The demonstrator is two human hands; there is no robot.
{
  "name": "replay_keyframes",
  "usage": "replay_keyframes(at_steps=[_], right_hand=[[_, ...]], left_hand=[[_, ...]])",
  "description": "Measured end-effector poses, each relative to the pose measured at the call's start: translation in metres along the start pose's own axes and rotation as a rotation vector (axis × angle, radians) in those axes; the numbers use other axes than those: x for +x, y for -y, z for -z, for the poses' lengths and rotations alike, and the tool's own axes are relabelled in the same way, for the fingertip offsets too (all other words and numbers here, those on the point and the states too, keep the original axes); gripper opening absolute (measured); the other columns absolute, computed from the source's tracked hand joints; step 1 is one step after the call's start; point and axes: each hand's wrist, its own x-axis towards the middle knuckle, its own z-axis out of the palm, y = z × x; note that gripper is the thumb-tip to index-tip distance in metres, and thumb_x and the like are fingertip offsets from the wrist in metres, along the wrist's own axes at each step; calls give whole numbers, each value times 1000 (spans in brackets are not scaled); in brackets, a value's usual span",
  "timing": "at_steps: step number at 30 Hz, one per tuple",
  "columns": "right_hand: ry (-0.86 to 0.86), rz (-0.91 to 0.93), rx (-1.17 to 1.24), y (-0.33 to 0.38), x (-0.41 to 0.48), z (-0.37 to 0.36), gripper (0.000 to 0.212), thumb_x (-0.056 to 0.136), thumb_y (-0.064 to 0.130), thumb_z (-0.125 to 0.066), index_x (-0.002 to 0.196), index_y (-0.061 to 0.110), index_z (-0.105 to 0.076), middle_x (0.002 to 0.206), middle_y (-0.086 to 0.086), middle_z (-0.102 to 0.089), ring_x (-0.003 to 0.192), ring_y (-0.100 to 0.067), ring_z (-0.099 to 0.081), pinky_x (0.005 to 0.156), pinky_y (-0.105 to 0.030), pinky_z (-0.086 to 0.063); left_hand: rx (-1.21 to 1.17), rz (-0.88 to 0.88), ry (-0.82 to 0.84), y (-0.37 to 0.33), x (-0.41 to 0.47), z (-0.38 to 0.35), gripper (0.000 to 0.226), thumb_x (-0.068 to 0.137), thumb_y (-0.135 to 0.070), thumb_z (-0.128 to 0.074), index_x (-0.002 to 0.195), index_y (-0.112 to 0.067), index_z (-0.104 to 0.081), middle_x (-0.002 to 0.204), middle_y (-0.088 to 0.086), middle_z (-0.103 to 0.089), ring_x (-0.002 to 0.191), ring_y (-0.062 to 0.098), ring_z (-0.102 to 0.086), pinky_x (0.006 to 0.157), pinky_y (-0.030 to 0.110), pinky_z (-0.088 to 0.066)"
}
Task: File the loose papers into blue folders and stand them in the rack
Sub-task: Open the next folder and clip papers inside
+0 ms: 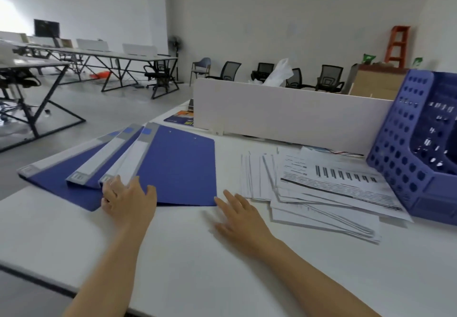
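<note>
Open office, pale grey walls (272, 15), grey floor (118, 109). Long trestle desks (103, 55) with black frames at left; bright glare far left. Row of black mesh chairs (330, 78) along back wall. Orange stepladder (398, 46) in right corner. White partition (284, 111) ahead.

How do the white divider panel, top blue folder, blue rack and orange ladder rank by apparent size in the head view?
1. white divider panel
2. top blue folder, blue rack: close; the rack is cut off by the frame, so unranked
3. orange ladder, far off
</note>
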Motion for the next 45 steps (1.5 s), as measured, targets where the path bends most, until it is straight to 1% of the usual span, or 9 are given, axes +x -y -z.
replay_keyframes(at_steps=[3, 13, 17, 23, 30, 34, 39, 42, 45], right_hand=[[63, 101, -75, 3, 0, 0, 89, 65, 72, 6, 147, 37, 1, 157, 8, 13, 146, -16, 8, 117, -37, 0], [129, 11, 22, 1, 1, -2, 61, 94, 52, -28, 147, 35, -2, 159, 1, 4, 145, -20, 10, 118, -35, 3], [109, -20, 41, -5, -4, 0, 61, 93, 54, -31, 147, 36, -9, 158, 3, -1, 146, -20, 6, 118, -34, -1], [97, -41, 52, -16, -9, 0, 60, 92, 56, -32, 146, 37, -13, 158, 6, -3, 146, -16, 7, 118, -33, -2], [77, -35, 55, -15, -11, -2, 57, 93, 53, -33, 145, 38, -17, 158, 8, -4, 146, -16, 6, 119, -33, -2], [57, -39, 65, -16, -11, -2, 57, 92, 53, -35, 145, 38, -16, 157, 11, -6, 146, -15, 4, 119, -33, -3], [-41, -11, 111, -16, -13, -2, 69, 84, 61, -32, 146, 33, -17, 156, 10, -15, 145, -13, -8, 117, -28, -10], [-252, -116, 506, -13, -15, 10, 62, 92, 43, -43, 146, 24, -18, 153, 5, -23, 139, -11, -23, 109, -19, -18], [-394, -264, 1186, -17, -23, 32, 55, 97, 29, -40, 146, 30, -14, 140, 15, -32, 127, -6, -35, 105, -24, -28]], left_hand=[[-56, 116, 16, 0, 3, 3, 46, 91, -24, -46, 134, -8, -43, 152, 21, -17, 140, 38, -10, 110, 54, -18], [-494, 301, -60, 2, 10, 10, 41, 91, -17, -41, 131, -5, -46, 114, 16, -55, 113, 36, -48, 88, 40, -36], [-619, 355, 2, 16, 21, 11, 23, 86, -22, -50, 67, -10, -56, 74, 10, -58, 83, 36, -57, 77, 42, -44], [-666, 398, 189, 14, 25, 9, 38, 83, -23, -63, 55, -9, -41, 56, 8, -42, 52, 23, -37, 54, 29, -32], [-702, 417, 371, 14, 26, 16, 33, 84, -33, -60, 64, -10, -47, 64, 11, -48, 53, 24, -43, 55, 28, -35], [-1121, 473, 585, 11, 17, 17, 8, 85, -8, -50, 79, -6, -56, 86, 14, -63, 79, 28, -59, 60, 36, -58], [-1517, 431, 677, 9, 7, 25, 38, 84, 10, -29, 86, -12, -60, 97, 13, -63, 87, 30, -60, 61, 45, -59], [-1570, 353, 679, 12, 7, 25, 58, 83, 10, -26, 74, -19, -75, 82, 7, -73, 74, 25, -69, 53, 38, -59], [-1569, 260, 806, 8, 2, 24, 29, 67, 0, -62, 90, -16, -69, 84, 9, -72, 71, 25, -70, 51, 36, -58]])
